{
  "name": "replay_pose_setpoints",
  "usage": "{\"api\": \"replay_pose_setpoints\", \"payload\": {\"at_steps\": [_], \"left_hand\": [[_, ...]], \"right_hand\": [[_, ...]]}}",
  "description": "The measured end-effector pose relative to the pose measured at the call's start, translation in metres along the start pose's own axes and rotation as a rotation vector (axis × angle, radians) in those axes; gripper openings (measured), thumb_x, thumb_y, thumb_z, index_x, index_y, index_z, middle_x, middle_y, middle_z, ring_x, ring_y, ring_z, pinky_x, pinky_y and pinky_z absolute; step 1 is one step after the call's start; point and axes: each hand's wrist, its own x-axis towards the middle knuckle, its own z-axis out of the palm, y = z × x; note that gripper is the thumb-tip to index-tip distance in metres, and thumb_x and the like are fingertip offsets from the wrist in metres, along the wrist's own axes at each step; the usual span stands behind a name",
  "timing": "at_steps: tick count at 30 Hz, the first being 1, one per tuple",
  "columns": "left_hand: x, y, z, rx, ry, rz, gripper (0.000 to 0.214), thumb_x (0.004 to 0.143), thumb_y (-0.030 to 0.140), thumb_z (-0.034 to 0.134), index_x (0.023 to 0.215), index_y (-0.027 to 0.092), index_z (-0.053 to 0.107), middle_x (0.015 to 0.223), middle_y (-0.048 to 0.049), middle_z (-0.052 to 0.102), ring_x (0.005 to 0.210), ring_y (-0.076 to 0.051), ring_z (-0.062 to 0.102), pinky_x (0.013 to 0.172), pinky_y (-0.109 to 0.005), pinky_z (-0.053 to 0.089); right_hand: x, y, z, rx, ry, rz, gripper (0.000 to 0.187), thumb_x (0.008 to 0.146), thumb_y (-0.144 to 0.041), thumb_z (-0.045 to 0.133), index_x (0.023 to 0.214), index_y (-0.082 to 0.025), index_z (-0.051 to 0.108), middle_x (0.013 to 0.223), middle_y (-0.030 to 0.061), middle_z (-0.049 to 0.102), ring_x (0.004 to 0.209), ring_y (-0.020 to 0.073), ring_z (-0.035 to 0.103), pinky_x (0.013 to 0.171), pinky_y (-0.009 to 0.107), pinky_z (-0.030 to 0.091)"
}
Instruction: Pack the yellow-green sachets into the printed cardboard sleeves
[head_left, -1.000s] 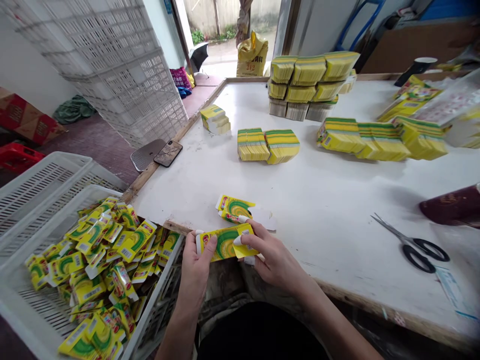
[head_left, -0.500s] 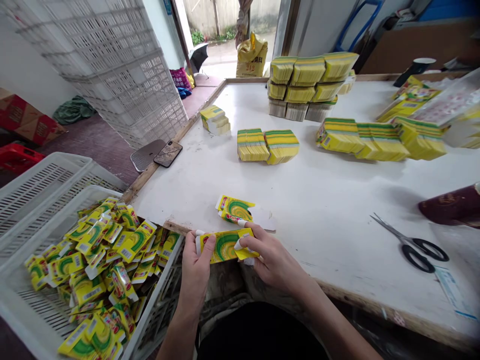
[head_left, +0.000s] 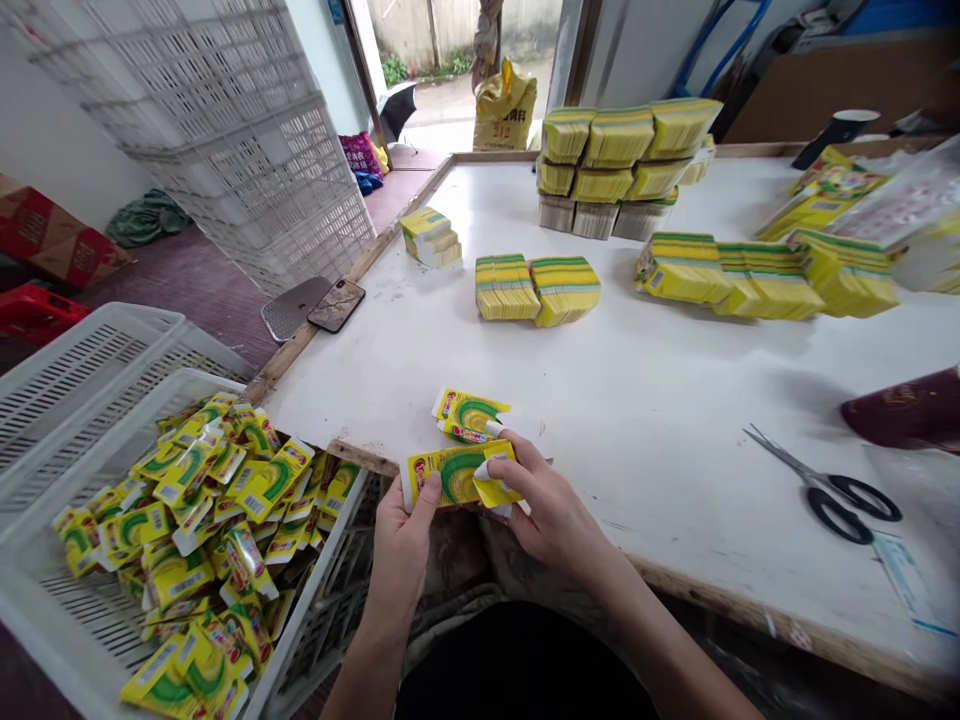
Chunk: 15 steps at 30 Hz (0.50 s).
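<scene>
Between my hands, at the table's front edge, is a small yellow and green cardboard box (head_left: 456, 474). My left hand (head_left: 405, 535) grips its left end, thumb on the front face. My right hand (head_left: 541, 495) is closed on the right end, where a yellow flap (head_left: 496, 491) is bent under the fingers. White coverings show on some fingertips. Just behind lies another yellow and green carton (head_left: 469, 410) on the white table (head_left: 645, 430), partly hidden by my right fingers.
On the left, a white plastic crate (head_left: 45, 600) holds many yellow boxes (head_left: 187, 465). Flat carton stacks (head_left: 536, 290) stand farther back, with a taller pile (head_left: 619, 165) behind. Scissors (head_left: 821, 485) and a dark red cup (head_left: 900, 410) lie right; a phone (head_left: 337, 305) rests at the left edge.
The held box and both hands have moved slightly up and to the right. My left fingers no longer show above the box's left end.
</scene>
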Motion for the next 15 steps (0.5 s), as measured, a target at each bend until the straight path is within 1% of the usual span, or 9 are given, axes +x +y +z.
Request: {"api": "replay_pose_setpoints", "payload": {"at_steps": [3,7,12,15], "left_hand": [[0.0001,-0.0025,-0.0007,-0.020,-0.012,-0.015,0.034,0.076,0.037,0.073,0.102,0.015,0.068,0.096,-0.0052,0.073,0.090,-0.021,0.068,0.083,-0.032,0.053],[0.0002,-0.0020,-0.0001,-0.050,-0.009,-0.020,0.031,0.075,0.035,0.074,0.099,0.015,0.069,0.095,-0.0050,0.074,0.091,-0.022,0.068,0.086,-0.034,0.053],[-0.0007,-0.0035,-0.0003,-0.059,0.008,-0.033,0.030,0.076,0.033,0.074,0.098,0.015,0.069,0.094,-0.0044,0.074,0.093,-0.022,0.068,0.088,-0.034,0.052],[-0.0020,-0.0027,0.0001,-0.079,0.018,-0.029,0.029,0.075,0.033,0.074,0.098,0.015,0.068,0.094,-0.0042,0.073,0.094,-0.022,0.068,0.088,-0.034,0.052]], "right_hand": [[-0.0004,0.0009,-0.0018,-0.045,-0.018,0.004,0.051,0.067,0.008,0.043,0.105,-0.025,0.052,0.136,0.0127,0.040,0.112,0.0259,0.057,0.087,0.040,0.052],[-0.0018,0.0011,-0.0033,-0.069,-0.029,0.002,0.046,0.070,0.005,0.045,0.103,-0.024,0.056,0.135,0.0139,0.042,0.106,0.0259,0.060,0.084,0.040,0.054],[-0.0027,0.0027,-0.0007,-0.053,-0.043,-0.007,0.045,0.071,0.006,0.046,0.104,-0.023,0.058,0.135,0.0155,0.042,0.109,0.0264,0.059,0.084,0.039,0.053],[-0.0020,0.0021,-0.0014,-0.001,-0.059,-0.002,0.037,0.077,0.002,0.051,0.105,-0.022,0.057,0.135,0.0165,0.041,0.116,0.0272,0.056,0.088,0.039,0.052]]}}
